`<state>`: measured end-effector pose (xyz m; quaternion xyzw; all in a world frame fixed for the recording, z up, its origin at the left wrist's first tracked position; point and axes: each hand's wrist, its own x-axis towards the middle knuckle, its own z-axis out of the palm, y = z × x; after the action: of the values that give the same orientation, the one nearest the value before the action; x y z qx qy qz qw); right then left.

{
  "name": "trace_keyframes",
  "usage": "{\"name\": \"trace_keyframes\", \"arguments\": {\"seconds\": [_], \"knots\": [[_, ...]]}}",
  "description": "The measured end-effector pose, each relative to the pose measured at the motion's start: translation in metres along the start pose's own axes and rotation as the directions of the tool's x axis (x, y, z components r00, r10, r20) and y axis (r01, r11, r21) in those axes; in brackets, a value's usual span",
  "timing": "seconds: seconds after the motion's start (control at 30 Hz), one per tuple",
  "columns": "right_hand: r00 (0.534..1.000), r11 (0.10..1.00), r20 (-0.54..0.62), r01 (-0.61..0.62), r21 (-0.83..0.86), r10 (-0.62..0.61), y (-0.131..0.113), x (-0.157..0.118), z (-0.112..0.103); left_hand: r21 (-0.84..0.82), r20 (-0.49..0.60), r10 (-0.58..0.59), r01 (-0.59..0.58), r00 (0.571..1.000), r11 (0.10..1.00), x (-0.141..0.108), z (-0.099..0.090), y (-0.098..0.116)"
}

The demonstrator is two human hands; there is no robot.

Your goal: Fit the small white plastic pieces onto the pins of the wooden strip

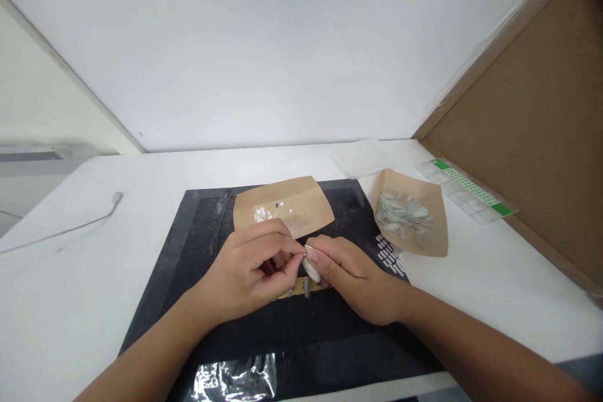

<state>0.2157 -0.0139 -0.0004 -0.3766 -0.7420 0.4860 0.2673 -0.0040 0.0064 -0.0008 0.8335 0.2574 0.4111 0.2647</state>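
My right hand (pixel 348 273) is closed around a small whitish oval piece (pixel 311 266), its thumb pressed along the side. At the upper end of that piece, the thumb and forefinger of my left hand (pixel 264 260) are pinched together. Whatever lies between those fingertips is too small to make out. Below both hands a yellowish strip with small metallic bits (pixel 306 287) rests on the black mat (pixel 301 345), partly covered by the fingers. Just beyond my left hand lies a brown paper tray (pixel 308 198) with small white flakes (pixel 264 213).
To the right, another brown paper tray (pixel 438 232) holds a heap of pale translucent pieces (pixel 404 212). Small white labels (pixel 390 254) sit in rows on the mat's right edge. A clear case with a green strip (pixel 466 187) leans near the brown panel (pixel 522 119). A cable (pixel 94 221) lies at left.
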Motion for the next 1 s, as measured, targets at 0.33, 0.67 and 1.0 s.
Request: {"name": "trace_keyframes", "arguments": {"seconds": [0.33,0.67,1.0], "knots": [[1.000,1.000,0.015,-0.012,0.016,0.012,0.001,-0.001,0.000,-0.033,-0.045,-0.041,0.040,0.998,0.999,0.002,0.002,0.002],[0.998,0.977,0.051,-0.036,0.211,0.025,0.008,-0.001,0.001,-0.076,-0.017,-0.088,0.086,0.996,0.993,0.003,0.001,0.001],[0.997,0.961,0.071,-0.057,0.272,0.039,0.009,-0.002,0.000,-0.170,0.031,-0.119,0.122,0.992,0.978,0.001,-0.004,-0.002]]}}
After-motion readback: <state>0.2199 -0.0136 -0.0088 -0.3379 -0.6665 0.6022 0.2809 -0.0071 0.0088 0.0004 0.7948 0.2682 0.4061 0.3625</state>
